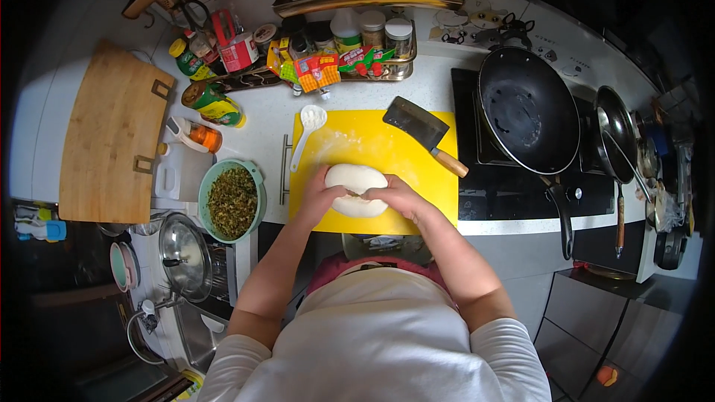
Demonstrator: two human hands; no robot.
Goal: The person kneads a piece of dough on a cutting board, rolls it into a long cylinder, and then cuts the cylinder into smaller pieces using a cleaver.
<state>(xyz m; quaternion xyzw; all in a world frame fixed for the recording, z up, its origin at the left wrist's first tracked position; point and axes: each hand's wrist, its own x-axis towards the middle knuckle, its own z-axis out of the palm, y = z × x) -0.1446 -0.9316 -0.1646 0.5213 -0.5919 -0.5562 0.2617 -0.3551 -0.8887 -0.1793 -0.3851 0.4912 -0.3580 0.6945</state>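
A large oval of white dough (355, 177) is at the front part of a yellow cutting mat (368, 139) dusted with flour. My left hand (324, 195) holds it at the left end and my right hand (397, 195) at the right end, both thumbs meeting at a dent in its middle. The undersides of my fingers are hidden. Behind the dough, at the mat's left edge, lies a white spoon (302, 142) with white powder in its bowl. A cleaver (419, 124) with a wooden handle lies at the right of the mat.
On the left stand a green bowl of chopped filling (261, 192), an oil bottle (205, 137) and a wooden board (106, 145). Condiment jars and packets fill a rack (412, 70) at the back. A wok (525, 111) and a smaller pan (614, 134) sit on the black stove at right.
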